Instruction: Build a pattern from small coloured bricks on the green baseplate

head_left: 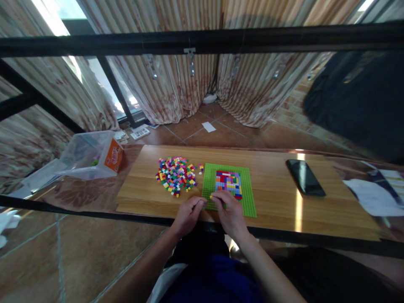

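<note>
Right hand (pixel 232 212): pinching yellow brick (pixel 211 196) over green baseplate (pixel 248 189)
Left hand (pixel 188 213): fingers pressed together, contents unclear
Loose bricks (pixel 176 174): heaped alongside, within reach

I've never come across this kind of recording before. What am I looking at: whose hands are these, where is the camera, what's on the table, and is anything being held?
There is no machine here, just a person's bare left hand and right hand. The one picture comes from a camera worn on their head, looking forward and down. On the wooden table is a green plate bearing a patch of bricks in many colors. To its left lies a heap of small bricks; to its right, a phone. The right hand seems to pinch a small yellow brick. The left hand's thumb and fingers are drawn together; anything between them is too small to tell.
</note>
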`<state>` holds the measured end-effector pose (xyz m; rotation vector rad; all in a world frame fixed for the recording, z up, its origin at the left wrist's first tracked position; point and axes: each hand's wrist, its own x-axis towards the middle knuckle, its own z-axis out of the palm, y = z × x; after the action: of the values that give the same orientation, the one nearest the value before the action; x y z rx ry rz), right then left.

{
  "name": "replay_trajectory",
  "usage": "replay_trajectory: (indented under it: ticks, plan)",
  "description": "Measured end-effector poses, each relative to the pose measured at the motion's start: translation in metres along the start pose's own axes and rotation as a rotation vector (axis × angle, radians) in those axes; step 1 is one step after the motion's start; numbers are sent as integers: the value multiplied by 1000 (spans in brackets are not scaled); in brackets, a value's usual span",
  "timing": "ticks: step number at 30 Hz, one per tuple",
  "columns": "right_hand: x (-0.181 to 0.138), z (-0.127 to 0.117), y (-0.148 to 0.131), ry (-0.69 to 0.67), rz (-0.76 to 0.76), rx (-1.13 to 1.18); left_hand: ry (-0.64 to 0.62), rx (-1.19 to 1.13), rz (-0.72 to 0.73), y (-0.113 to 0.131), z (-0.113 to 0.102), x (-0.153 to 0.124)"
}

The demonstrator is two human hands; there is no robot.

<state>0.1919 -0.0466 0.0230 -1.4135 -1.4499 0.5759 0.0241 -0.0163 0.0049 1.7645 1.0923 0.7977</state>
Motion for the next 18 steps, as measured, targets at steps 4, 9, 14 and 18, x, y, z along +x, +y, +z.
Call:
replay_trajectory:
  ticks: [4, 9, 14, 18]
  plan:
    - [17, -40, 22, 191, 128, -131, 34, 170, 142, -4, 8, -5]
    - [42, -74, 59, 234, 262, -280, 54, 367, 293, -9, 18, -10]
    - [59, -73, 73, 149, 247, -321, 48, 396, 312, -8, 19, -10]
    - [65, -70, 77, 124, 255, -328, 50, 376, 297, -7, 19, -9]
